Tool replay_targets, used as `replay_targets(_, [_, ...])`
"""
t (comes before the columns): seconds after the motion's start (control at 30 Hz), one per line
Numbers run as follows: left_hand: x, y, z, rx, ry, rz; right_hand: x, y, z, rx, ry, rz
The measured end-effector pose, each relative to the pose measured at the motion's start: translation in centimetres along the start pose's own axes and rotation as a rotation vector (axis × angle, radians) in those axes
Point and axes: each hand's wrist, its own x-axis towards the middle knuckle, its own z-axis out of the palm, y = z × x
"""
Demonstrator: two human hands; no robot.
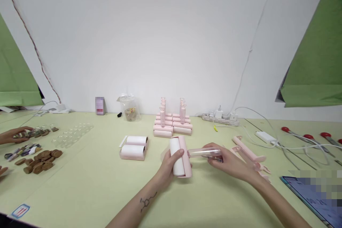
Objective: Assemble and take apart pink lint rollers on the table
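A pink lint roller (pixel 187 156) with a white paper roll is held above the table, tilted, its clear handle pointing right. Wrapped round the roll end is my left hand (pixel 169 165), thumb on the white paper. My right hand (pixel 223 158) grips the far end of the clear handle. Beyond them, several pink lint rollers (pixel 163 128) lie in two columns with their handles upright. To the left sit two white paper rolls (pixel 133 150) in clear wrapping. Right of my right hand are loose pink lint roller parts (pixel 248 149), partly hidden behind my forearm.
Brown discs (pixel 44 160), coloured pieces and clear small jars (pixel 73 133) lie at left, near another person's hand (pixel 16 135). A power strip (pixel 220 119) and cables run at the back right. Red-handled tools (pixel 307 137) and a phone (pixel 312 199) lie at right.
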Motion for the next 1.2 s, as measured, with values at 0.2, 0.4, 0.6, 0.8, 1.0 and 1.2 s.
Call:
replay_targets(0.2, [-0.1,-1.7,-1.5,0.447,0.267,0.205,-0.7,1.4,-1.9,-0.055,0.215,0.176])
replay_targets(0.4, [-0.6,-2.5,-0.6,0.660,0.207,0.235,-2.0,-2.8,1.0,-0.254,0.181,-0.082])
replay_targets(0.6, [-0.9,-2.5,-0.7,0.735,0.180,0.262,-2.5,-3.0,1.7,-0.423,0.344,-0.221])
replay_targets(0.8, [-1.1,-2.4,-0.4,0.776,0.179,0.276,-2.4,-3.1,1.6,-0.413,0.284,-0.202])
replay_targets(1.0, [-1.4,-1.6,-0.1,0.839,0.100,0.304,-2.2,-2.9,2.9,-0.568,0.203,-0.201])
replay_targets(1.2, [-0.4,-1.4,1.5,0.921,0.220,0.330,-2.3,-2.6,3.6,-0.689,0.296,-0.062])
